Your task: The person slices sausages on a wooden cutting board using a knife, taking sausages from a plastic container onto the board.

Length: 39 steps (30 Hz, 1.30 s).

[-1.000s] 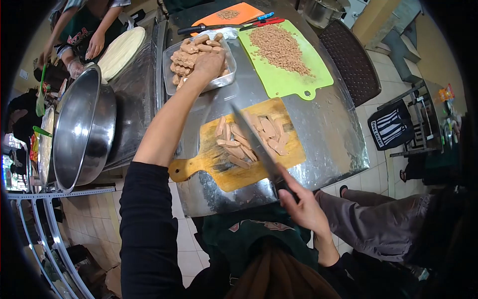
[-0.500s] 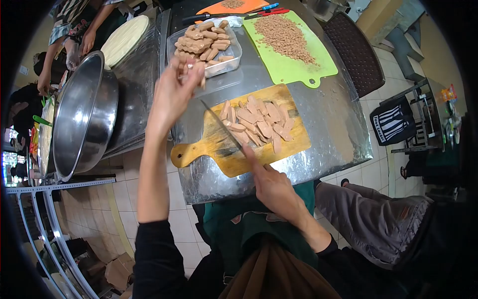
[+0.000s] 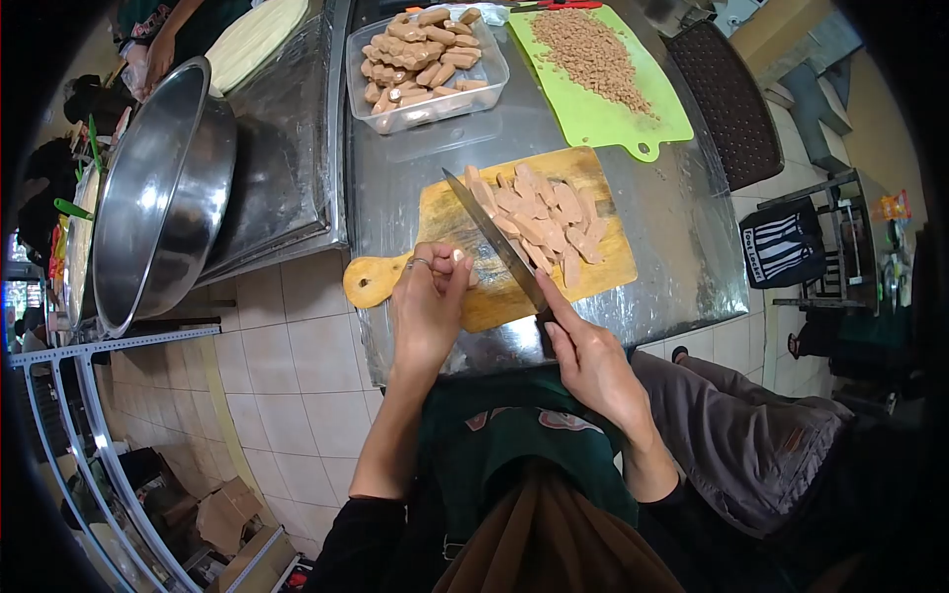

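On the wooden cutting board lies a pile of sliced sausage, flat pink-brown pieces. My right hand is closed round the handle of a kitchen knife, index finger along the blade's back. The blade slants across the board, left of the slices. Over the board's near left part, by its handle, my left hand is closed on a sausage; a pale end shows at the fingertips and the rest is mostly hidden. Behind the board, a clear plastic container holds many whole sausages.
A green cutting board with finely diced sausage lies at the back right. Left stand a large steel bowl and a pale round sheet. Another person's legs are close on my right.
My left hand has come from the container down to the wooden board with a sausage. The knife has shifted right, nearer the slices. The view has shifted slightly.
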Available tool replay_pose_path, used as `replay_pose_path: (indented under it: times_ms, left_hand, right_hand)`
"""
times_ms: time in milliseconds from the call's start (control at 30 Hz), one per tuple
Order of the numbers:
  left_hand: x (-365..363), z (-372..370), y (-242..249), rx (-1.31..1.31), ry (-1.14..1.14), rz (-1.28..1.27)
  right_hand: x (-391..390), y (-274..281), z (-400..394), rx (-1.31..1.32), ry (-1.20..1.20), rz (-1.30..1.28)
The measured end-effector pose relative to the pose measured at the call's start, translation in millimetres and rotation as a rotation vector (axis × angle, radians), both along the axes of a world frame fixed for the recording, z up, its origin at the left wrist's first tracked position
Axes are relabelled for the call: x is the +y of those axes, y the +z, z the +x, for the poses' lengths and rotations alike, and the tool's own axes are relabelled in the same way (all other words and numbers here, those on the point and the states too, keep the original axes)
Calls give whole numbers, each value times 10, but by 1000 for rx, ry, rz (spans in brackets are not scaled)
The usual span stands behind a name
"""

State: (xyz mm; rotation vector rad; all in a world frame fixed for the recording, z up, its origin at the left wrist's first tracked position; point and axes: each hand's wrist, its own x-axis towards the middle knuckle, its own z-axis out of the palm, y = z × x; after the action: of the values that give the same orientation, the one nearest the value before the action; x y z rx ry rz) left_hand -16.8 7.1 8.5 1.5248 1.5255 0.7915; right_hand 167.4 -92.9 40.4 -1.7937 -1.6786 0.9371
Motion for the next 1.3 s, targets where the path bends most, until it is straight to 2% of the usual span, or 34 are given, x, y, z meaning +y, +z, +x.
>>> replay_pose_path:
  times_ms: [67,267,500,967,1300]
  left_hand:
    - [-22,16,-73,71,38,41]
    - [-77,-1,22,-179,66,-139]
    - [-54,55,68,-167,145,-241]
    - [-65,65,10,-351,144,-271]
    - [-46,41,16,-335,137,-311]
  right_hand:
    - [-17,8,32,29,12,-10]
    - [-64,73,35,113,59,-123]
    - [-152,-96,29,143,41,-93]
    - [-193,359,247,-1,127,-261]
    - [-146,387,330,-8,208,-376]
